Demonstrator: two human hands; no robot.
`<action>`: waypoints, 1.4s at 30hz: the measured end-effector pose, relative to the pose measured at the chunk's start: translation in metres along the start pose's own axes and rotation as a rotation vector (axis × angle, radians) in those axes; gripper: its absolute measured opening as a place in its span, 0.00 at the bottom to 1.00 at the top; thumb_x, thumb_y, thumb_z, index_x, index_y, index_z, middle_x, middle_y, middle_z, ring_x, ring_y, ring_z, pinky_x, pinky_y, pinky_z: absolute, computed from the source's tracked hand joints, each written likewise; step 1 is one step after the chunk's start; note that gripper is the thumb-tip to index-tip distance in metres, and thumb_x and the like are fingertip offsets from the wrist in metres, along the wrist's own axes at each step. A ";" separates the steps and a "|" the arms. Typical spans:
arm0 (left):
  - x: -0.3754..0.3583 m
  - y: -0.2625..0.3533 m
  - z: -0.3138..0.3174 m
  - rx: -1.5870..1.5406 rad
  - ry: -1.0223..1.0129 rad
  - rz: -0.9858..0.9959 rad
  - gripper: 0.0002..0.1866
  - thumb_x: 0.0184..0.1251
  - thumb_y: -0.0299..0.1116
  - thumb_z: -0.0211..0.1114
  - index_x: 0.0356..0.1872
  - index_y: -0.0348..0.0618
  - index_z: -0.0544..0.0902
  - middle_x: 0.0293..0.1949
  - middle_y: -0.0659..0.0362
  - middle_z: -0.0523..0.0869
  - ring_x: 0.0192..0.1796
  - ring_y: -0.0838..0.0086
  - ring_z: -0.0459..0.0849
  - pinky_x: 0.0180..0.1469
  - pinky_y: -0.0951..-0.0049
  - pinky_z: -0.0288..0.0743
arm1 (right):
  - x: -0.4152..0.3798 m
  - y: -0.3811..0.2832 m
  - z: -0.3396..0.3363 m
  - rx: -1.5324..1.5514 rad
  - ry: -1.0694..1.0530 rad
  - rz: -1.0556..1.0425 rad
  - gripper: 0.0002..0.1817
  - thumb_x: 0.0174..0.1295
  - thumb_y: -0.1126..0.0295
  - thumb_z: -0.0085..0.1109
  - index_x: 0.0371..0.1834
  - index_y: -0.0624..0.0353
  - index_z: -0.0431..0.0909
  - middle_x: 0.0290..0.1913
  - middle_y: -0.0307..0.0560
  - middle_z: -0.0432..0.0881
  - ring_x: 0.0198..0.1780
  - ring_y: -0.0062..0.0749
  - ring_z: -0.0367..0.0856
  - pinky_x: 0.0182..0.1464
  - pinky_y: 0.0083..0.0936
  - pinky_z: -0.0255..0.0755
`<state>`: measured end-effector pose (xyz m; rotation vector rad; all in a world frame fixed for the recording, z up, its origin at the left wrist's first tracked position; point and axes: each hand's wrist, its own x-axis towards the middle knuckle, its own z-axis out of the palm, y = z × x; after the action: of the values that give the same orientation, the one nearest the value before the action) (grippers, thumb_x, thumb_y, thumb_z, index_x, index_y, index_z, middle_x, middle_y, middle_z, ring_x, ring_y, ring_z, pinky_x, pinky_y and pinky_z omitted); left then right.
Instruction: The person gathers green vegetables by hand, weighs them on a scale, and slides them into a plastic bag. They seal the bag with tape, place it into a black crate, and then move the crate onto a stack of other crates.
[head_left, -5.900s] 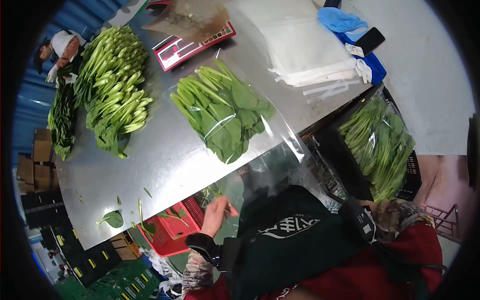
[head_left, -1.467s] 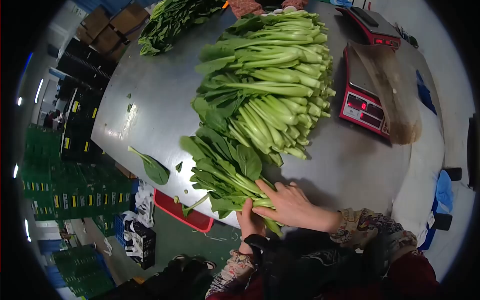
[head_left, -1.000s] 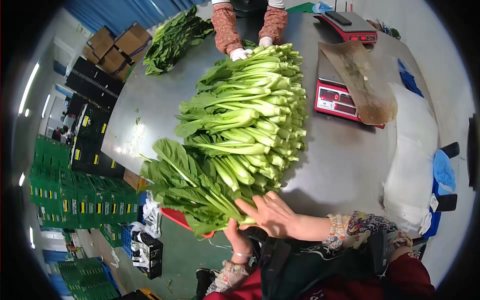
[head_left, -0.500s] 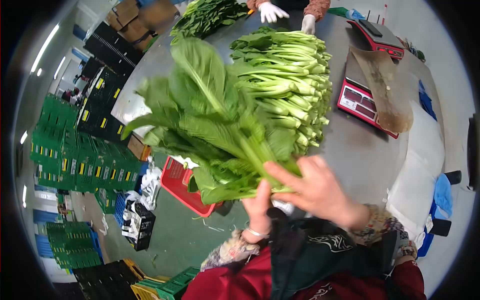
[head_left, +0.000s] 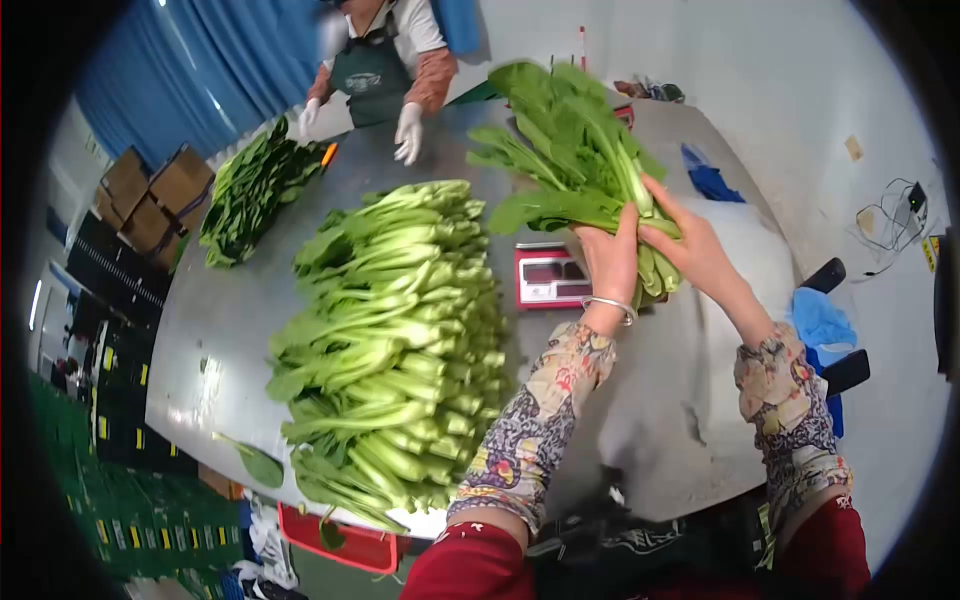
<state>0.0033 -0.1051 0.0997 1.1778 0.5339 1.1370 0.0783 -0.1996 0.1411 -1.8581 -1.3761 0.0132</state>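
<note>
Both hands are closed around the stem end of a bunch of leafy greens (head_left: 575,150), its leaves pointing away from me. My left hand (head_left: 610,262) grips the stems from the left, a bangle at its wrist. From the right, my right hand (head_left: 695,245) wraps the same stems, fingers across the front. Behind and below the bunch, a red scale (head_left: 548,278) is partly hidden, with its display panel showing. To the left lies a long stack of similar greens (head_left: 400,350), stems facing right.
Across the metal table (head_left: 225,330) stands a person (head_left: 380,75) in white gloves and a dark apron. Darker leafy greens (head_left: 255,190) lie at the far left. A red basket (head_left: 345,545) sits below the near edge. A blue cloth (head_left: 822,318) hangs at right.
Both hands have carried the bunch from in front of me, left of the scales, over to the scale on the right. The view has turned, showing more of the person opposite.
</note>
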 end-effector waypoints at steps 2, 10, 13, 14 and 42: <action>0.020 -0.036 0.014 0.147 0.017 -0.030 0.32 0.60 0.46 0.62 0.51 0.23 0.66 0.51 0.35 0.70 0.56 0.50 0.71 0.59 0.63 0.62 | 0.016 0.032 -0.001 -0.020 -0.093 0.092 0.34 0.61 0.56 0.56 0.70 0.42 0.56 0.52 0.65 0.76 0.53 0.57 0.76 0.52 0.35 0.70; 0.082 -0.111 -0.001 1.056 -0.110 -0.278 0.42 0.65 0.63 0.44 0.51 0.22 0.72 0.55 0.30 0.71 0.65 0.44 0.61 0.66 0.56 0.53 | 0.049 0.124 0.056 -0.354 -0.352 0.161 0.36 0.63 0.53 0.53 0.71 0.50 0.51 0.31 0.68 0.78 0.36 0.63 0.77 0.37 0.46 0.71; 0.071 -0.069 -0.024 0.859 -0.143 -0.292 0.37 0.65 0.59 0.49 0.44 0.23 0.75 0.44 0.35 0.80 0.50 0.44 0.77 0.54 0.59 0.68 | 0.042 0.106 0.048 -0.481 -0.309 0.114 0.34 0.61 0.53 0.55 0.66 0.58 0.57 0.25 0.63 0.78 0.29 0.59 0.78 0.32 0.45 0.71; 0.063 -0.071 -0.041 0.794 -0.162 -0.179 0.32 0.67 0.55 0.49 0.43 0.27 0.76 0.38 0.40 0.83 0.43 0.49 0.81 0.49 0.63 0.71 | 0.040 0.103 0.044 -0.513 -0.322 0.111 0.32 0.61 0.54 0.55 0.64 0.59 0.60 0.26 0.63 0.79 0.31 0.58 0.79 0.33 0.45 0.72; -0.081 0.045 -0.154 0.201 0.276 0.084 0.13 0.72 0.31 0.51 0.50 0.33 0.76 0.43 0.56 0.82 0.43 0.79 0.79 0.45 0.80 0.71 | 0.049 -0.095 0.149 0.430 -0.342 -0.326 0.18 0.61 0.61 0.58 0.45 0.65 0.79 0.45 0.55 0.82 0.46 0.36 0.81 0.49 0.27 0.73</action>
<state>-0.1737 -0.1115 0.0697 1.2313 0.8317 1.3523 -0.0444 -0.0650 0.1185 -1.2997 -1.7364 0.4435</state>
